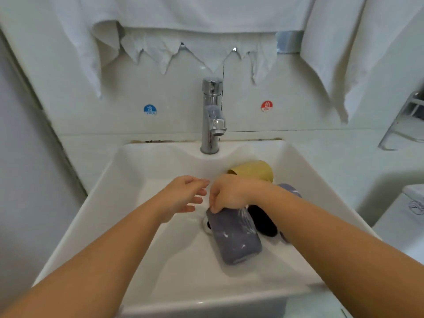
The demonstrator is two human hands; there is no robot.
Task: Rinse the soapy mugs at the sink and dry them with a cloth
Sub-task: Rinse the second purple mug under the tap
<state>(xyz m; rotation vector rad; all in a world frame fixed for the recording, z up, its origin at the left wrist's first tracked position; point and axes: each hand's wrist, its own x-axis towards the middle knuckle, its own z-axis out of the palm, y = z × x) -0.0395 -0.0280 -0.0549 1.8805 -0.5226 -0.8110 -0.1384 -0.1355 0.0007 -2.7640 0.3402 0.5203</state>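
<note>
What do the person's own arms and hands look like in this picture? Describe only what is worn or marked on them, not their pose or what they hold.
Both forearms are bare as far as the frame shows, with no sleeve in view. The left hand and the right hand wear no gloves. No watch, bracelet or ring is visible on either, and no markings show.

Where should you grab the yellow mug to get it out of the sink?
Probably around its body, coming from above. The yellow mug lies on its side at the back of the sink, so its rounded side faces up and is free. I can't see a handle. The right hand is closest.
</note>
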